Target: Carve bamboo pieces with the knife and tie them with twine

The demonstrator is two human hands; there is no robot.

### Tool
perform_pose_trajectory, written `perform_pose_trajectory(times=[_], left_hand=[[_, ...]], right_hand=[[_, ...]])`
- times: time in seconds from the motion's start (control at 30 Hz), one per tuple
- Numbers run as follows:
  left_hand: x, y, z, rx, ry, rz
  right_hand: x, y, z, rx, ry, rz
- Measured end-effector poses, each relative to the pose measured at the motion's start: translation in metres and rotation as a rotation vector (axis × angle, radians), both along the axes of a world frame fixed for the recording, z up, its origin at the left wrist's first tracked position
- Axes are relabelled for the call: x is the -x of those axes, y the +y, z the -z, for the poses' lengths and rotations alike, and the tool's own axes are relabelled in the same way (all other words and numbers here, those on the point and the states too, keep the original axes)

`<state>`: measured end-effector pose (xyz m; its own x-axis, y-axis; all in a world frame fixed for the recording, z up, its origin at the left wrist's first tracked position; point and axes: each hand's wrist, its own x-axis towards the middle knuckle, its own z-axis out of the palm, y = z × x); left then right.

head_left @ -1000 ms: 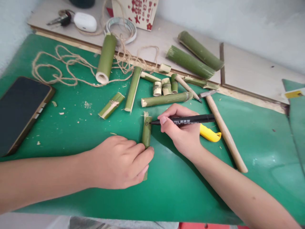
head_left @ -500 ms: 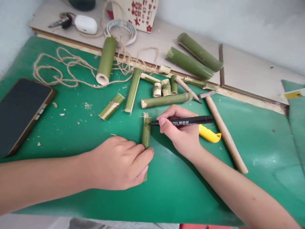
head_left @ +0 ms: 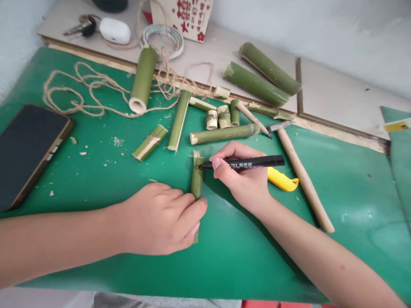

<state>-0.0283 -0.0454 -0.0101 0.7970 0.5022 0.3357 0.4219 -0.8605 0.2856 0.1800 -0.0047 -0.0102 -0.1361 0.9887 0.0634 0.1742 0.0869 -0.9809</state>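
My left hand (head_left: 160, 222) is closed round the near end of a short green bamboo stick (head_left: 197, 182) and presses it onto the green mat (head_left: 105, 171). My right hand (head_left: 244, 179) grips a black marker pen (head_left: 247, 162) like a pencil. The pen's tip touches the stick near its frayed far end, where a small dark ring is drawn.
Several bamboo pieces (head_left: 223, 133), thick tubes (head_left: 143, 79) and split halves (head_left: 257, 83) lie beyond. A hammer (head_left: 302, 173) and a yellow knife (head_left: 282, 179) lie right of my right hand. A phone (head_left: 27, 147) rests at left, twine (head_left: 83, 87) behind.
The marker tip has shifted slightly left on the stick's far end. My left hand has stayed put.
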Motion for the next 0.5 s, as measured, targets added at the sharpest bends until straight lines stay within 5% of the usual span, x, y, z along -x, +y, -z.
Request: perform_pose_trajectory(times=[0.5], left_hand=[[-0.0002,0.0002,-0.0005,-0.018,-0.001,-0.003]], right_hand=[[-0.0005,-0.0005,-0.0008,0.009,-0.004,0.033]])
